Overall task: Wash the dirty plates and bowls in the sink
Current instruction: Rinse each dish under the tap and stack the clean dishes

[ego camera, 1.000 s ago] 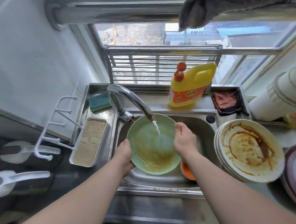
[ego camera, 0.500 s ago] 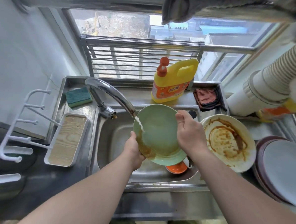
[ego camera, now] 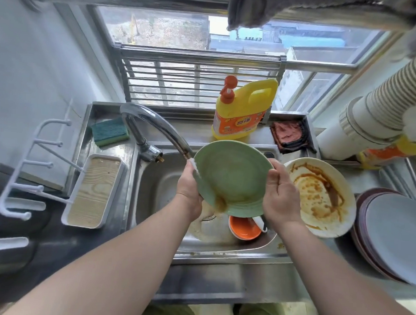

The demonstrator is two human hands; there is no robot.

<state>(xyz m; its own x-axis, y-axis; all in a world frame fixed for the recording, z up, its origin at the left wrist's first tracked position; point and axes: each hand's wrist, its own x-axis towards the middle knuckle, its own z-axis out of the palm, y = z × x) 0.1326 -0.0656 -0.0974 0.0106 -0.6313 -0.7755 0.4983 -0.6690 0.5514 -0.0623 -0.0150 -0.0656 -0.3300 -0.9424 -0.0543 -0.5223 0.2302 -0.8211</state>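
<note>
Your left hand (ego camera: 189,192) grips the left rim of the green plate (ego camera: 232,178); your right hand (ego camera: 278,198) grips its right rim, fingers curled round the edge; both grips are closed on the plate. The plate is held above the sink (ego camera: 161,193), just under the tap (ego camera: 155,125) spout; it is tilted, its soiled face turned up and toward you, its far rim high and its near rim low; being round, it has no long axis. Water from the spout strikes the upper left rim; brown liquid runs off the lowest edge into the basin.

An orange bowl (ego camera: 245,229) lies in the sink below the plate's near rim. On the surface to the right lies a stained white plate (ego camera: 319,195); beyond it is a stack of dark-rimmed plates (ego camera: 397,237). A yellow detergent bottle (ego camera: 243,113) stands upright behind the sink; a green sponge (ego camera: 110,131) lies to the left of the tap.
</note>
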